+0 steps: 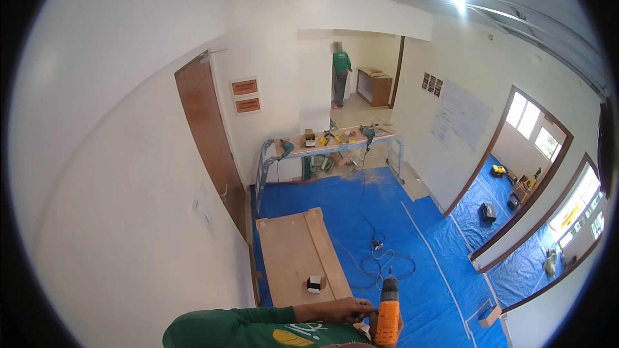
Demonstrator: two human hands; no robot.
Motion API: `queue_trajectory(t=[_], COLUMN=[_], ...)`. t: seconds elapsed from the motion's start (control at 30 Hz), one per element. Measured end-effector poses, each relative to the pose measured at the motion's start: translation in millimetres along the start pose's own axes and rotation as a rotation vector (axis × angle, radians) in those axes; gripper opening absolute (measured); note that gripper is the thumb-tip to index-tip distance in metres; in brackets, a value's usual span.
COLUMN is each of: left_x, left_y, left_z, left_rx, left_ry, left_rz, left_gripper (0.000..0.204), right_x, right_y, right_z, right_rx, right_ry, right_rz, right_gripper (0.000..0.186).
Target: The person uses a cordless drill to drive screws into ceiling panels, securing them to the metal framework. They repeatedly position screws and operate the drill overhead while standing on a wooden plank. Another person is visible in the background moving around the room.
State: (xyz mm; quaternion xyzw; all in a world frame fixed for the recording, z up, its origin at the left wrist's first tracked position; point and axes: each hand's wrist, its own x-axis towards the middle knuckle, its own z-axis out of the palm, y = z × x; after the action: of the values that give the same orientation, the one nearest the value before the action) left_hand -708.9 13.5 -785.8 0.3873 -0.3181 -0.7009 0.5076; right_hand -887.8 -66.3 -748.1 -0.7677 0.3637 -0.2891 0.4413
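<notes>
At the lower edge, my right hand (373,324) is wrapped round an orange cordless drill (387,323), mostly hidden behind its body. The drill's dark chuck and thin bit point up and away from me. Close against the drill's left side is my left hand (349,310), its forearm reaching across from the left in a green sleeve. Its fingers are pinched together, and anything between them is too small to make out. Just beyond that hand, a small open box (314,284), dark and white, stands on a large light-brown wooden panel (287,245).
A metal-legged work platform (335,146) ahead carries power drills, hand tools and a small box. Blue sheeting (387,219) covers the floor, with cords (380,261) coiled on it. A brown door (207,142) is at left, doorways at right. A person in green (341,67) stands far off.
</notes>
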Motion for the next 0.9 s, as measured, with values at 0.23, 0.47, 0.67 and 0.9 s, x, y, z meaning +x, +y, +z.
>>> queue_trajectory(t=[0.23, 0.47, 0.67, 0.9], left_x=[3.4, 42.4, 33.4, 31.9], left_y=[22.4, -19.2, 6.6, 29.4], left_z=[20.6, -17.4, -18.9, -25.5], left_rx=[0.009, 0.103, -0.061, 0.019], left_ry=[0.040, -0.128, -0.087, -0.025], left_rz=[-0.146, -0.066, -0.192, -0.194], left_gripper=[0.038, 0.044, 0.047, 0.047], right_x=[9.5, 16.8, 27.1, 24.6], right_y=[7.0, 7.8, 32.5, 35.7], right_z=[-11.9, -35.9, -28.3, -31.2], right_rx=[-0.052, 0.334, 0.585, 1.258], right_ry=[0.075, -0.137, -0.279, -0.358], right_rz=[-0.218, -0.107, -0.194, 0.233], right_gripper=[0.026, 0.029, 0.046, 0.033])
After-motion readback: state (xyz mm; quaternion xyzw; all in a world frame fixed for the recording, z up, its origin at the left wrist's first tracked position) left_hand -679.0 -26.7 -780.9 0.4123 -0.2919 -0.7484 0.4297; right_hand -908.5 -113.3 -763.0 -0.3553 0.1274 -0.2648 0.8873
